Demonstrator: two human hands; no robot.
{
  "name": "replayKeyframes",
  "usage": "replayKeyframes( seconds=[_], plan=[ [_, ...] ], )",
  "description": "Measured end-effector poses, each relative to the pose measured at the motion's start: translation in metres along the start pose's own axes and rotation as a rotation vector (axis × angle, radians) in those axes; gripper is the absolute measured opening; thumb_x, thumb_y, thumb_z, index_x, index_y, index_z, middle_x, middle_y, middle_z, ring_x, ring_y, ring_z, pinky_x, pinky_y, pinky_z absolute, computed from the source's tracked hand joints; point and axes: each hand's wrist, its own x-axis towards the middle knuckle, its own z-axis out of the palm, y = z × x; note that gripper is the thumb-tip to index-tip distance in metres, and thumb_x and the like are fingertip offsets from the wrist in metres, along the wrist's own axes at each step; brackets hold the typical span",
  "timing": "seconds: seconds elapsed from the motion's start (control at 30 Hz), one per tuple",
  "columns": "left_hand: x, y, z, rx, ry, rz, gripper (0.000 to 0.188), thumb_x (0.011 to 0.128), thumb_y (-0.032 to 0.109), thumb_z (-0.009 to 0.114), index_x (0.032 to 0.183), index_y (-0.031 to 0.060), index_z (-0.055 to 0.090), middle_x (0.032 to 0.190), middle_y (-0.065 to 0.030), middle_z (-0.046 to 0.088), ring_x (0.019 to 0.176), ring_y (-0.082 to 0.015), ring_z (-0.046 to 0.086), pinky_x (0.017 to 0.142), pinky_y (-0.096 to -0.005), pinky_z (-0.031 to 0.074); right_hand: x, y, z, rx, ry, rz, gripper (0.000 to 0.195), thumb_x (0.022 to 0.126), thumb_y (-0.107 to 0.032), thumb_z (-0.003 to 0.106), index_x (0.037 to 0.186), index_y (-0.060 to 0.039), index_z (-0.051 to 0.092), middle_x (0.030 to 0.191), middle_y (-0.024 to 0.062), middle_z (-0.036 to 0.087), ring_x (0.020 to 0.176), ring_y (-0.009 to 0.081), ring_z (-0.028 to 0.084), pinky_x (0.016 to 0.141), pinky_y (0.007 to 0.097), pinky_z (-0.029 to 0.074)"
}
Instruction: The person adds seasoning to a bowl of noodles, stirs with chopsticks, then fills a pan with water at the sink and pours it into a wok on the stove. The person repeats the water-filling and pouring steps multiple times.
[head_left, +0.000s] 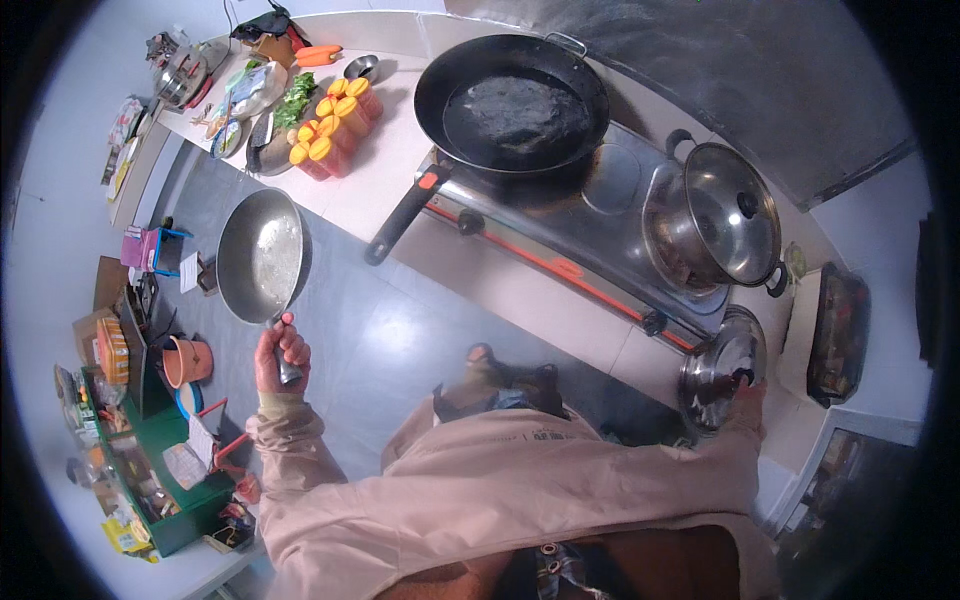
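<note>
Out to the left, my left hand (282, 358) grips the short handle of a round metal scoop (262, 259), holding it above the floor. The scoop's hollow faces me and gleams; whether liquid lies in it I cannot tell. On the right, the fingers of my right hand (744, 405) are at the black knob of a shiny metal lid (709, 382), which sits at the counter's edge near the stove. What lies beneath that lid is hidden.
A large black wok (517, 112) rests on the gas stove (540, 232), its handle (409, 214) jutting past the counter edge. Beside it stands a glass-lidded steel pot (724, 217). Yellow-capped jars (337, 131), leafy greens (296, 101) and carrots (318, 55) occupy the far counter.
</note>
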Motion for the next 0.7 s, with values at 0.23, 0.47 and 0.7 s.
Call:
replayKeyframes(
  seconds=[0.23,0.47,0.7],
  plan=[
    [0.038,0.015,-0.043,-0.045,-0.040,-0.018,0.018,0.092,0.013,0.047,0.105,0.0000,0.047,0.064,0.0016,0.040,0.047,-0.0084,0.037,0.044,-0.0230,0.032,-0.105,-0.017,-0.010,0.039,0.007,0.010,0.033,0.081,-0.031,0.059,0.095,-0.0018,0.063,0.086,0.0190,0.065,0.084,0.0322,0.064,0.073,0.0421,0.050],
    [0.072,0.069,-0.106,-0.057,-0.134,-0.017,0.019,0.095,0.016,0.049,0.107,0.0010,0.048,0.065,0.0029,0.039,0.049,-0.0071,0.036,0.044,-0.0217,0.031,-0.256,-0.128,0.047,0.058,-0.593,0.077,0.030,0.082,-0.029,0.056,0.089,-0.0014,0.065,0.079,0.0174,0.066,0.078,0.0290,0.065,0.068,0.0406,0.050],
    [0.054,0.163,-0.183,0.162,-0.033,0.078,0.015,0.092,0.013,0.056,0.102,0.0038,0.052,0.063,0.0038,0.040,0.046,-0.0059,0.037,0.043,-0.0213,0.031,-0.350,-0.350,0.156,0.077,-0.785,-0.277,0.030,0.082,-0.027,0.059,0.096,-0.0024,0.067,0.074,0.0108,0.066,0.067,0.0211,0.064,0.063,0.0356,0.051]
  ],
)
